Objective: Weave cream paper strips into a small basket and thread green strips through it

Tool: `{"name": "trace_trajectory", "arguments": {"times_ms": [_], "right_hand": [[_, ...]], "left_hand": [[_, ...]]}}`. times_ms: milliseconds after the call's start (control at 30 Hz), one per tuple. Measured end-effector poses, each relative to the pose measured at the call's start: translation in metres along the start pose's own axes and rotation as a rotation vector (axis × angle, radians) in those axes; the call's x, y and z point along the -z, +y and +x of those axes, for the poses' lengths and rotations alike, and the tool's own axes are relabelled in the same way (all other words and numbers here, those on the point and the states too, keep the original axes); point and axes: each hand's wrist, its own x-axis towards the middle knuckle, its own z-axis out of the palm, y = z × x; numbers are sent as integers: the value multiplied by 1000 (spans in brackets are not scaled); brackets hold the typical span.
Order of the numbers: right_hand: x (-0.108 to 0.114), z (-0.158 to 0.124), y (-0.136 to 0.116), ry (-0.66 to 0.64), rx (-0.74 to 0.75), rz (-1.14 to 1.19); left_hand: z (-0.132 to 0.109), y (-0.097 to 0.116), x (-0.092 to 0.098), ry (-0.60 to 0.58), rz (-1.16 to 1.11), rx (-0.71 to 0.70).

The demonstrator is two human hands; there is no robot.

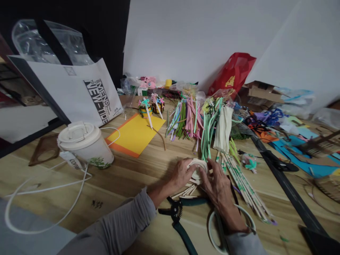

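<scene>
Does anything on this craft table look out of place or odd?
Yes, the lidded paper coffee cup looks out of place among the craft strips, and a loose white cord trails from it in long loops across the wooden table.

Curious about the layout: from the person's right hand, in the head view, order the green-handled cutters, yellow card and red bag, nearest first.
1. Green-handled cutters, beside the right hand
2. Yellow card, ahead, left
3. Red bag, back by the wall

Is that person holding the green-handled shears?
No, the green-handled shears lie on the wooden table, below the left hand and right hand.
</scene>
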Motion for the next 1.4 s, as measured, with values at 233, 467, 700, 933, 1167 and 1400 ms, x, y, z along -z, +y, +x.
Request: {"name": "trace_trajectory", "arguments": {"times_ms": [233, 467, 700, 933, 1167, 1400], "right_hand": [[-5, -6, 0, -80, -111, 104], [-7, -6, 0, -119, -212, 200], [-6, -3, -4, -121, -247, 274], [-7, -1, -1, -84, -224, 308], [-8, -2, 2, -107, -190, 363], [-8, -1, -1, -163, -262, 336]], "left_hand": [[2, -10, -1, 32, -70, 33], [1, -12, -1, -12, -115, 28], [1, -2, 5, -3, -276, 9], [3, 3, 5, -61, -354, 91], [2, 2, 1, -23, -420, 100], [5, 1, 1, 85, -357, 121]]}}
